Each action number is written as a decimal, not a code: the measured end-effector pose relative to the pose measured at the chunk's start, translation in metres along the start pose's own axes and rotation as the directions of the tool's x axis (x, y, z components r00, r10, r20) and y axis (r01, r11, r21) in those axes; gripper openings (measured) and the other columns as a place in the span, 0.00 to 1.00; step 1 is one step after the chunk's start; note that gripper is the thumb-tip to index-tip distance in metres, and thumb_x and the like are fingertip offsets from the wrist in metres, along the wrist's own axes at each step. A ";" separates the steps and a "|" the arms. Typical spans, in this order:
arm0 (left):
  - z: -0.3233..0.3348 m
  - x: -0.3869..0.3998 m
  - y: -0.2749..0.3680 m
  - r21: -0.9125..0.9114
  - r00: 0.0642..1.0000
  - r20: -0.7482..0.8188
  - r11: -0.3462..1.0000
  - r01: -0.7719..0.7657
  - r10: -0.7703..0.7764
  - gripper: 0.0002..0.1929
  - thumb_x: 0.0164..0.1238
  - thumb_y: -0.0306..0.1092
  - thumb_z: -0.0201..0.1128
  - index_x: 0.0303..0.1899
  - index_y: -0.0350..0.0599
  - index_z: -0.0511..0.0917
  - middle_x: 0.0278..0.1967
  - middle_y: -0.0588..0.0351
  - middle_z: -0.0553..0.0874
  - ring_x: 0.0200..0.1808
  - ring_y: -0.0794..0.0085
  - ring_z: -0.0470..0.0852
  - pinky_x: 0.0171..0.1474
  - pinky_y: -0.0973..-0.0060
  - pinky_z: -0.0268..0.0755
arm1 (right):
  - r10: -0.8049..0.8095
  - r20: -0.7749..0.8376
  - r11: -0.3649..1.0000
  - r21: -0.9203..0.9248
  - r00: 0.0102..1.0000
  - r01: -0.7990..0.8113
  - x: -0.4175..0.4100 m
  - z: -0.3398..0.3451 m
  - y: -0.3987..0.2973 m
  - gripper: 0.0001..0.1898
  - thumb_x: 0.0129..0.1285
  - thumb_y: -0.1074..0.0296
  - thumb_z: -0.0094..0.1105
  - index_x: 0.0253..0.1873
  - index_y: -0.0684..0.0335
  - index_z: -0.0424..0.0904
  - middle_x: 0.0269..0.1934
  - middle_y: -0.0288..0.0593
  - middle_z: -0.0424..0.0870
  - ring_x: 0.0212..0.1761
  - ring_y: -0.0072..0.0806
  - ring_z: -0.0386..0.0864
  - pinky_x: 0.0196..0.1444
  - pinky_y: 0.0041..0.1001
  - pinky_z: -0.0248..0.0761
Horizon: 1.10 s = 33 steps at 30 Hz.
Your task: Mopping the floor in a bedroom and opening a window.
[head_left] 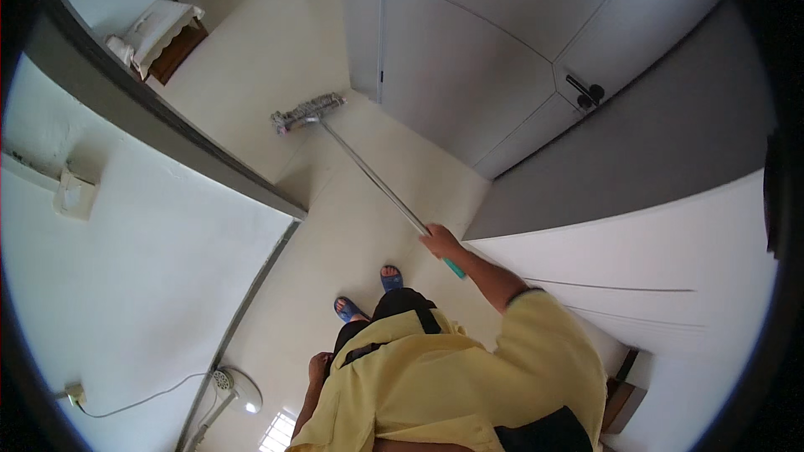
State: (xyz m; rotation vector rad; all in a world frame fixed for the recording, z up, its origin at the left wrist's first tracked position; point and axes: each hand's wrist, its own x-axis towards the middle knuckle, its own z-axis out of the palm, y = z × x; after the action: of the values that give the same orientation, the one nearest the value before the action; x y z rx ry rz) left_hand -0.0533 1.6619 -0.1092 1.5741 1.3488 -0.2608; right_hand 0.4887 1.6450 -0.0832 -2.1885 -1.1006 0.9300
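My right hand (440, 242) is closed around the metal pole of a flat mop (377, 179), just above its green end grip (454, 268). The pole slants away to the upper left. Its grey, shaggy mop head (308, 113) lies on the pale floor in the doorway, near the foot of the grey door. My left hand (320, 367) hangs low beside my dark shorts, away from the mop; its fingers look curled, but whether they hold something does not show.
An open grey door (477, 69) with a black handle (585, 91) stands at upper right. The doorway frame (188, 132) runs along the left. A cloth-covered wooden table (169, 37) stands beyond. At lower left a fan (242, 389) stands near a cord (147, 400) plugged into the wall.
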 end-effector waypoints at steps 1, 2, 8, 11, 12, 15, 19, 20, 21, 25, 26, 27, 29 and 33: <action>-0.014 -0.001 0.022 -0.021 0.998 0.064 1.000 0.006 -0.005 0.12 0.66 0.39 0.55 0.41 0.47 0.85 0.38 0.48 0.87 0.41 0.55 0.85 0.46 0.64 0.76 | -0.050 -0.049 0.997 -0.059 0.998 0.047 -0.033 0.000 0.011 0.13 0.62 0.59 0.56 0.36 0.64 0.71 0.16 0.42 0.72 0.12 0.34 0.72 0.21 0.36 0.68; -0.011 0.017 -0.011 -0.006 0.993 0.086 0.997 -0.074 0.074 0.13 0.65 0.41 0.55 0.40 0.46 0.85 0.38 0.47 0.87 0.42 0.54 0.85 0.46 0.63 0.76 | -0.128 -0.066 0.992 -0.013 0.990 0.127 -0.068 -0.005 0.011 0.12 0.63 0.60 0.56 0.37 0.64 0.71 0.17 0.43 0.72 0.13 0.33 0.73 0.21 0.36 0.68; -0.043 0.099 0.008 0.221 0.985 0.132 0.966 -0.137 0.109 0.15 0.63 0.41 0.54 0.39 0.43 0.84 0.27 0.48 0.86 0.26 0.65 0.86 0.38 0.66 0.78 | 0.226 -0.045 0.968 -0.099 0.973 -0.229 -0.245 -0.017 0.049 0.14 0.61 0.58 0.58 0.42 0.64 0.75 0.26 0.51 0.78 0.25 0.40 0.78 0.31 0.40 0.71; -0.048 0.120 0.061 0.172 0.986 0.165 0.985 -0.026 -0.002 0.15 0.63 0.41 0.54 0.38 0.42 0.84 0.25 0.50 0.86 0.24 0.66 0.86 0.35 0.67 0.79 | 0.392 0.197 0.894 -0.311 0.899 -0.322 -0.302 -0.051 0.025 0.18 0.67 0.56 0.45 0.47 0.67 0.75 0.46 0.58 0.79 0.51 0.55 0.75 0.53 0.48 0.67; -0.052 0.126 0.074 0.126 0.989 0.149 0.992 -0.010 -0.009 0.14 0.63 0.41 0.55 0.38 0.42 0.84 0.25 0.50 0.86 0.24 0.66 0.86 0.35 0.68 0.79 | 0.390 0.186 0.895 -0.306 0.902 -0.324 -0.310 -0.049 0.031 0.18 0.67 0.56 0.45 0.47 0.67 0.75 0.46 0.58 0.79 0.51 0.55 0.75 0.53 0.48 0.67; -0.041 0.144 0.094 0.079 0.985 0.161 0.994 -0.079 0.065 0.14 0.63 0.41 0.55 0.37 0.42 0.84 0.25 0.51 0.85 0.23 0.66 0.86 0.33 0.69 0.79 | 0.557 0.168 0.817 -0.284 0.813 -0.501 -0.317 -0.050 0.056 0.15 0.67 0.58 0.46 0.47 0.65 0.75 0.46 0.58 0.79 0.49 0.55 0.76 0.50 0.49 0.69; -0.015 0.132 0.148 -0.184 0.954 0.251 0.976 -0.117 0.162 0.11 0.66 0.37 0.59 0.40 0.40 0.82 0.23 0.55 0.83 0.21 0.75 0.81 0.24 0.75 0.77 | 0.454 0.141 0.867 -0.297 0.880 -0.400 -0.285 -0.077 0.073 0.13 0.63 0.62 0.50 0.45 0.66 0.77 0.44 0.57 0.80 0.45 0.56 0.77 0.47 0.51 0.71; -0.010 0.126 0.159 -0.186 0.955 0.249 0.976 -0.116 0.161 0.11 0.66 0.37 0.59 0.40 0.40 0.82 0.23 0.55 0.83 0.21 0.75 0.81 0.24 0.75 0.77 | 0.311 0.116 0.904 -0.342 0.943 -0.256 -0.273 -0.073 0.110 0.16 0.59 0.57 0.58 0.43 0.65 0.76 0.32 0.55 0.81 0.38 0.51 0.80 0.40 0.45 0.71; -0.006 0.119 0.169 -0.042 0.956 0.218 0.981 -0.191 0.195 0.11 0.63 0.38 0.58 0.40 0.45 0.84 0.31 0.51 0.84 0.33 0.65 0.82 0.37 0.68 0.76 | 0.306 0.122 0.905 -0.345 0.944 -0.248 -0.253 -0.073 0.122 0.16 0.59 0.57 0.58 0.43 0.65 0.76 0.32 0.55 0.81 0.38 0.51 0.80 0.40 0.45 0.71; 0.007 0.100 0.183 0.186 0.961 -0.013 0.945 -0.269 0.276 0.11 0.60 0.39 0.59 0.39 0.51 0.86 0.39 0.47 0.86 0.44 0.56 0.84 0.49 0.62 0.75 | 0.001 0.119 0.966 -0.258 0.993 0.029 -0.158 -0.082 0.142 0.15 0.59 0.58 0.57 0.43 0.65 0.76 0.27 0.54 0.81 0.26 0.46 0.81 0.34 0.43 0.73; -0.004 0.091 0.201 0.169 0.955 -0.079 0.948 -0.269 0.285 0.11 0.59 0.39 0.60 0.40 0.51 0.86 0.39 0.46 0.86 0.42 0.56 0.84 0.47 0.62 0.76 | 0.180 0.117 0.965 -0.213 0.977 -0.152 -0.127 -0.089 0.112 0.14 0.59 0.59 0.57 0.42 0.66 0.76 0.25 0.53 0.80 0.23 0.43 0.80 0.32 0.42 0.73; -0.009 0.089 0.205 0.165 0.956 -0.091 0.951 -0.261 0.278 0.11 0.59 0.39 0.60 0.40 0.51 0.86 0.39 0.46 0.86 0.42 0.56 0.84 0.47 0.62 0.76 | 0.348 0.125 0.930 -0.174 0.929 -0.325 -0.098 -0.095 0.078 0.14 0.59 0.60 0.56 0.41 0.66 0.76 0.24 0.52 0.80 0.20 0.40 0.80 0.30 0.41 0.74; -0.024 0.095 0.200 -0.068 0.973 -0.199 0.989 -0.133 0.118 0.12 0.59 0.39 0.60 0.40 0.48 0.86 0.37 0.45 0.86 0.40 0.55 0.85 0.45 0.62 0.76 | 0.214 0.122 0.969 -0.149 0.969 -0.196 -0.037 -0.080 0.087 0.15 0.60 0.60 0.55 0.43 0.67 0.74 0.22 0.50 0.79 0.21 0.38 0.80 0.29 0.39 0.74; -0.025 0.105 0.151 -0.012 0.963 -0.242 0.992 -0.124 0.117 0.15 0.63 0.43 0.56 0.41 0.46 0.85 0.36 0.45 0.86 0.41 0.54 0.85 0.45 0.61 0.77 | -0.014 0.117 0.977 -0.211 0.993 0.039 0.091 -0.041 0.082 0.15 0.60 0.62 0.56 0.44 0.69 0.74 0.23 0.50 0.79 0.22 0.40 0.80 0.29 0.39 0.75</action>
State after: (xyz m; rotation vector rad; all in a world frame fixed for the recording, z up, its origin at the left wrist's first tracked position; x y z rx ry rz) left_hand 0.0990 1.7659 -0.0905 1.6993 1.4267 0.0254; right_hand 0.5987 1.6711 -0.1452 -2.3076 -1.3361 0.9757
